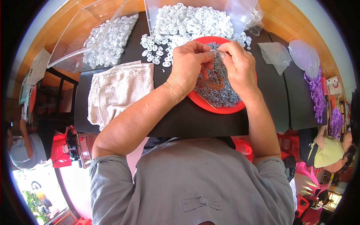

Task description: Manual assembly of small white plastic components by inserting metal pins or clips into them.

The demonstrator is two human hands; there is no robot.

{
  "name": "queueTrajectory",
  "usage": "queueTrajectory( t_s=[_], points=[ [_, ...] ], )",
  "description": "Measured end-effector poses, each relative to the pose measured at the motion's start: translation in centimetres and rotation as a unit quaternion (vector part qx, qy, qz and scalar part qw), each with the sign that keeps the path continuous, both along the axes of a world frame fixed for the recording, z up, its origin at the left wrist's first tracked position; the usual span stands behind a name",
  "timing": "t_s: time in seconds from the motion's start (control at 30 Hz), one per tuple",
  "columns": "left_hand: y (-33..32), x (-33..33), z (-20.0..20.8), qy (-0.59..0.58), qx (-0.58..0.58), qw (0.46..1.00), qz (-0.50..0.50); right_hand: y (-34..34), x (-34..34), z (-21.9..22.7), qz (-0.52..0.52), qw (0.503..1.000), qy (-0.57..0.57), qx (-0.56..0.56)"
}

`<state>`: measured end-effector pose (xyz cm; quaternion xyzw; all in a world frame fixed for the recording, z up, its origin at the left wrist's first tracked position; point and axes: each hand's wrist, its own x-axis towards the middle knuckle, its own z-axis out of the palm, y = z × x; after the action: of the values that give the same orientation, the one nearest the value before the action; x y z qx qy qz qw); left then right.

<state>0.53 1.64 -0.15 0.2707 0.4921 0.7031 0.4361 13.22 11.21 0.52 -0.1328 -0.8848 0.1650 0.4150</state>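
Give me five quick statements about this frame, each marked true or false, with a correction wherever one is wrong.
1. The left hand and right hand are close together at the red dish. True.
2. The heap in the red dish is made up of white pieces. False: it is small grey pieces.
3. The clear bin on the left holds white two-holed pieces. True.
4. The folded cloth lies inside the red dish. False: it lies on the dark table, left of the dish.
5. Purple chain shows to the right of the dish. True.

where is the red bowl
In the head view, the red bowl sits right of centre on the dark table, under the left hand and right hand.
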Motion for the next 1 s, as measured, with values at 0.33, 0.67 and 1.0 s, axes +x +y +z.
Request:
queueTrajectory(
  t_s=[0.33,0.67,1.0],
  points=[
    [0.0,-0.01,-0.1,0.002,-0.002,1.0,-0.003,-0.07,-0.05,-0.13,-0.004,1.0,0.002,0.01],
    [-0.06,0.08,-0.14,-0.008,0.01,1.0,-0.007,-0.12,-0.05,-0.17,-0.005,1.0,0.004,0.016],
    [-0.18,0.11,-0.14,-0.006,0.001,1.0,-0.002,-0.39,-0.12,-0.08,-0.01,0.998,0.006,0.054]
  ],
)
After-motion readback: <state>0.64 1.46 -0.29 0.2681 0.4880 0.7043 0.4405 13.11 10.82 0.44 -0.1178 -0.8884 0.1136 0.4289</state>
